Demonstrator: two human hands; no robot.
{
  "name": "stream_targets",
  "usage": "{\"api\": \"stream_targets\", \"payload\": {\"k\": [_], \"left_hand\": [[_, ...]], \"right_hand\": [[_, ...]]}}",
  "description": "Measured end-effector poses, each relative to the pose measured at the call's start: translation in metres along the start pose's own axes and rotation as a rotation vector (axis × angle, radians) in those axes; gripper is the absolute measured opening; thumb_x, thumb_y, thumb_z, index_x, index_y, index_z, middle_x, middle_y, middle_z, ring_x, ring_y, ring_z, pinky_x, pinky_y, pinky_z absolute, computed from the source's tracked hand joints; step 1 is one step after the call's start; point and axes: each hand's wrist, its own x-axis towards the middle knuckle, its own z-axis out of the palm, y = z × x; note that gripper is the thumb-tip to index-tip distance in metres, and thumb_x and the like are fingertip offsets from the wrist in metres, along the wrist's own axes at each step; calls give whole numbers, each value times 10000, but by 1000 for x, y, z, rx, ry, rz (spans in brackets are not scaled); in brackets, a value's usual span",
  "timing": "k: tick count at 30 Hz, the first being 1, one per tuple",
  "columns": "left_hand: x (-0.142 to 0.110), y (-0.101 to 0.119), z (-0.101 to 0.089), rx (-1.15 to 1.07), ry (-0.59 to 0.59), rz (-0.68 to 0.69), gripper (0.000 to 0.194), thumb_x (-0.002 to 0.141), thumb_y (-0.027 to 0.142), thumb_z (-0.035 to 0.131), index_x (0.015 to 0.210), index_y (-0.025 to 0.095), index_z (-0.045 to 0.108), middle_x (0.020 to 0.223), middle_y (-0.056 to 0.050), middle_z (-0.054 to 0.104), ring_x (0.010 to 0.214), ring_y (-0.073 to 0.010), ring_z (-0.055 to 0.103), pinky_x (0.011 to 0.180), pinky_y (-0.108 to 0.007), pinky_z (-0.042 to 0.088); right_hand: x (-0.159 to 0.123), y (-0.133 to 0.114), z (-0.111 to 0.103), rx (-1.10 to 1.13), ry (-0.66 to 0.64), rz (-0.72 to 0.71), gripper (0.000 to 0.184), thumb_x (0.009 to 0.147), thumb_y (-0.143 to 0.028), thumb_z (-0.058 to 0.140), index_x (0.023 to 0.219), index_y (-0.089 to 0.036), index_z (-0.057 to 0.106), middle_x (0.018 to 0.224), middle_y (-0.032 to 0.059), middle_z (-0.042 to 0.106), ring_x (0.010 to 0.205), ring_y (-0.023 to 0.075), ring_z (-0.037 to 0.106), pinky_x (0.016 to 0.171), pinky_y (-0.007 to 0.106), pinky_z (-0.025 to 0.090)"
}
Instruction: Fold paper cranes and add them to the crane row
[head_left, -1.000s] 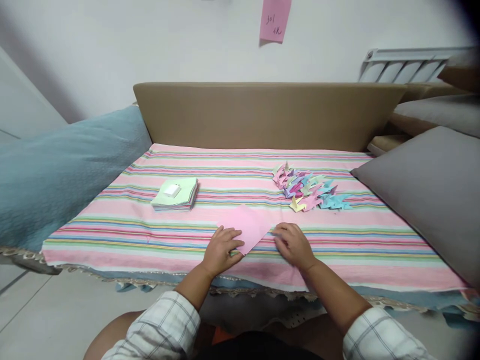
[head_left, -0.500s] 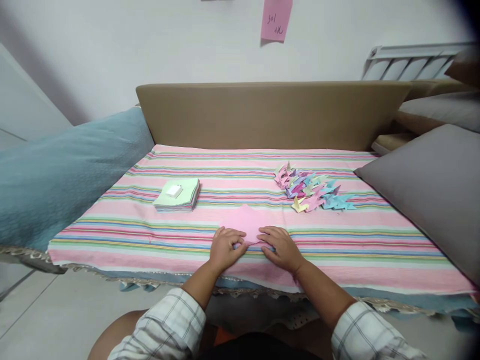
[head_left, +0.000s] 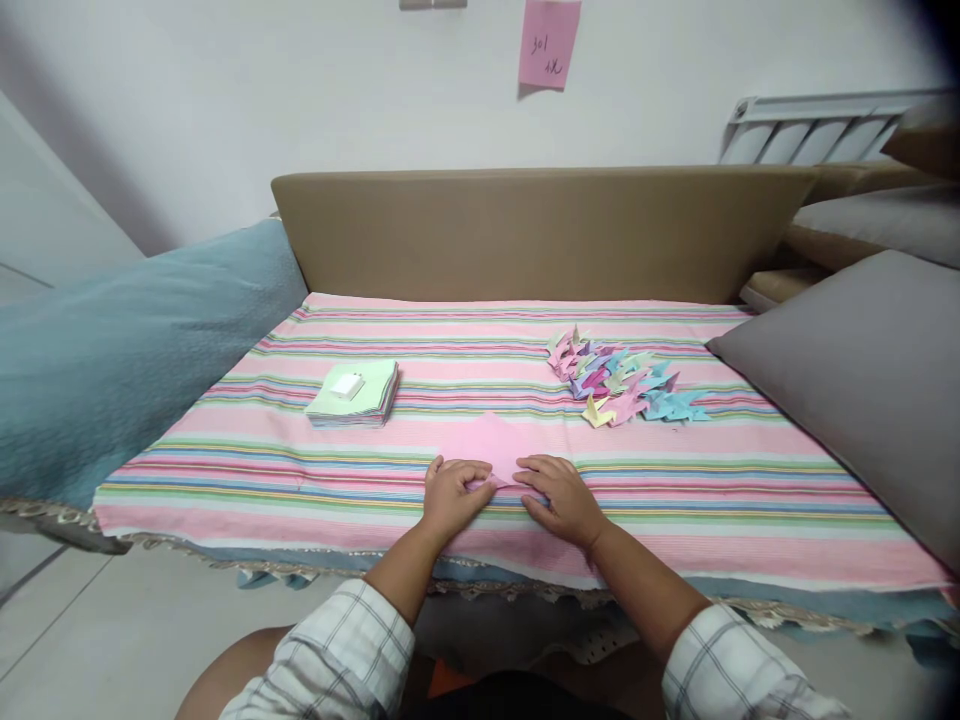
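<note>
A sheet of pink origami paper [head_left: 487, 438] lies on the striped cloth in front of me, one corner pointing away and its near edge between my hands. My left hand [head_left: 455, 492] pinches the near left part of the paper with thumb and fingers. On the other side my right hand [head_left: 561, 497] has its fingers on the near right edge, thumb close to the fingertips. The hands partly cover the near edge, so the fold there is hard to make out.
To the left sits a stack of coloured paper [head_left: 352, 400] with a small white object [head_left: 347, 385] on top. Several folded paper cranes [head_left: 619, 380] lie in a group to the right. A grey cushion [head_left: 847, 370] and a brown backrest [head_left: 540, 235] border the striped cloth [head_left: 465, 330].
The view has tilted up very slightly. Both hands stay at the near edge of the pink paper, with hardly any finger movement.
</note>
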Motion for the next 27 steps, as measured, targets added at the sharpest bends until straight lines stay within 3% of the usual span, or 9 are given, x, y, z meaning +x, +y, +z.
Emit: {"api": "stream_targets", "payload": {"k": [10,23,25,27], "left_hand": [[-1,6,-2,-110,-26,-50,88,730,369,612,709,307,671,1036,51,692,1049,-196,572,1072,-519,33],[-4,4,-3,-134,-32,-5,77,720,324,610,679,265,638,1057,35,679,1057,-201,566,1072,-539,13],[-6,2,-3,-87,-32,25,61,720,321,609,722,267,638,1072,28,674,1062,-206,561,1071,-548,23],[-9,-1,-5,22,-27,101,181,695,308,629,875,290,641,1119,3,655,1095,-229,537,1069,-560,39]], "right_hand": [[0,-1,0,3,0,-1,312,813,-317,515,1098,-238,613,1214,60,579,1132,231,478,950,407,340],[0,-2,0,-2,6,1,311,814,-312,510,1100,-239,607,1206,60,583,1127,230,483,945,400,345],[0,-2,0,-2,10,-4,309,814,-315,510,1098,-240,606,1204,60,583,1127,232,483,943,402,344],[-1,-1,1,-7,26,-5,306,815,-320,509,1093,-240,607,1193,64,588,1116,234,489,935,405,344]]}}
